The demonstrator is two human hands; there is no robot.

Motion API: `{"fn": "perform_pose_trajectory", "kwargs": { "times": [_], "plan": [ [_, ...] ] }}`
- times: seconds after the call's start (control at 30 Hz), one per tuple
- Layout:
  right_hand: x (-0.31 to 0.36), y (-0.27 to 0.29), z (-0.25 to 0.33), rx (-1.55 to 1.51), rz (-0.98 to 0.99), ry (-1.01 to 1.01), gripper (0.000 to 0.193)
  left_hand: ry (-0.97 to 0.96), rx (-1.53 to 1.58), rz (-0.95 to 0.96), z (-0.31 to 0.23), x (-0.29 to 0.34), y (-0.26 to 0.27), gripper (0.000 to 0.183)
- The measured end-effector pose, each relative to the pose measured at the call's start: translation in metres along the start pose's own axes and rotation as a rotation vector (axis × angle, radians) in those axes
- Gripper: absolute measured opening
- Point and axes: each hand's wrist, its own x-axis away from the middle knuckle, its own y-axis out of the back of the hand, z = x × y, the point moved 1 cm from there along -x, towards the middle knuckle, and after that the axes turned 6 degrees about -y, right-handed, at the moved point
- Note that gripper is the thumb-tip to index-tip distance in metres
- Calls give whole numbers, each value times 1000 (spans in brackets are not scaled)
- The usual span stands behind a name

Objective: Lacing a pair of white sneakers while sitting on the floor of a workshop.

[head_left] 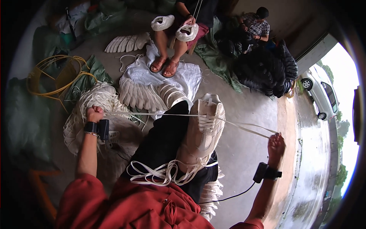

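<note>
A cream shoe upper (pixel 203 133), partly laced, lies over my raised knee with its open collar end away from me. My left hand (pixel 94 113), out to the left, is closed on one end of a flat white shoelace (pixel 152 113). That lace runs taut across to the shoe upper. On the right, my right hand (pixel 276 145) is closed on the lace's other part, which stretches doubled from the eyelets. More loose white laces (pixel 160 172) lie looped over my lap.
Left of my leg sits a heap of white laces (pixel 100 95) beside stacked uppers. Ahead, a person (pixel 187 30) holds a white upper over a white cloth (pixel 190 78) with rows of uppers. Further right, another person (pixel 255 26) sits by black uppers (pixel 263 68). A yellow-rimmed stand (pixel 57 91) is at left.
</note>
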Motion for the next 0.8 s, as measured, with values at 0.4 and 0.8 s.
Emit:
{"fn": "perform_pose_trajectory", "kwargs": {
  "times": [0.4, 0.8],
  "plan": [
    [57, 188, 136, -74, -378, 133, 15, -375, -829, 510, 143, 114, -60, 17],
    [58, 151, 66, 334, -471, 282, 16, -135, -1291, 1336, 296, 242, -139, 14]
  ]
}}
